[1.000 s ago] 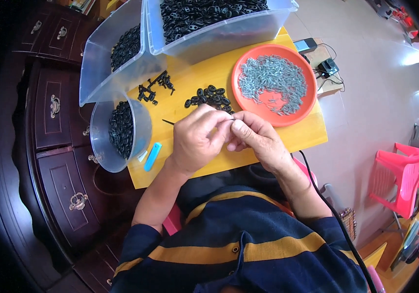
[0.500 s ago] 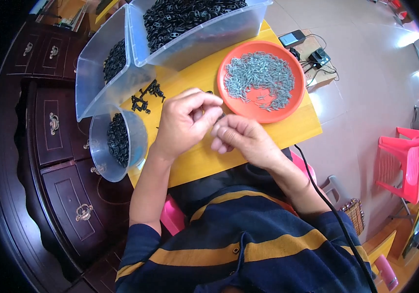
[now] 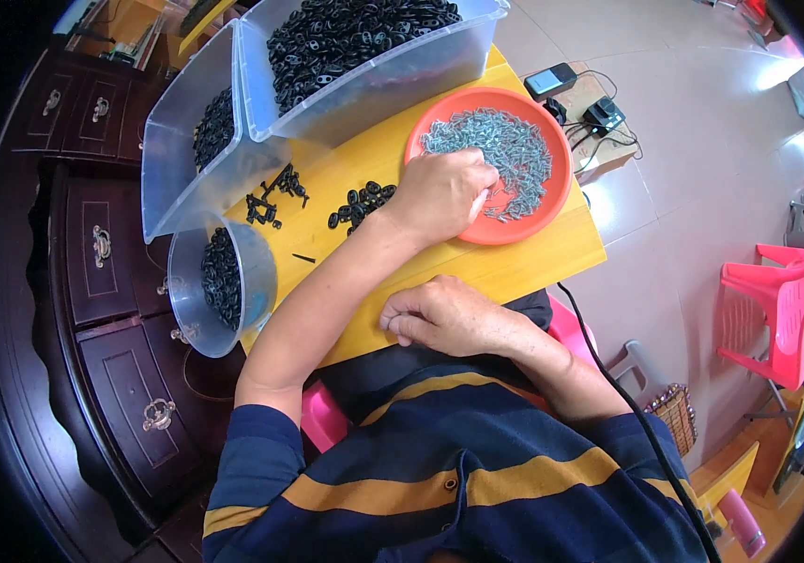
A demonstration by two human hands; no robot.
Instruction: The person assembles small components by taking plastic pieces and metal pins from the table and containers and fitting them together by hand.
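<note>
My left hand reaches across the yellow table into an orange plate. Its fingertips are down among the grey screws, so a grip cannot be made out. My right hand rests at the table's near edge with its fingers curled in, and nothing shows in it. A small heap of black oval parts lies just left of my left wrist. Further left sit a few black pieces.
Two clear bins of black parts stand at the back. A round clear tub of them hangs off the left edge. A dark drawer cabinet is left, a pink chair right, and a small device with cables lies behind the plate.
The hands were together at the table's middle. Now my left hand has gone forward and right into the orange plate, and my right hand has drawn back to the near edge.
</note>
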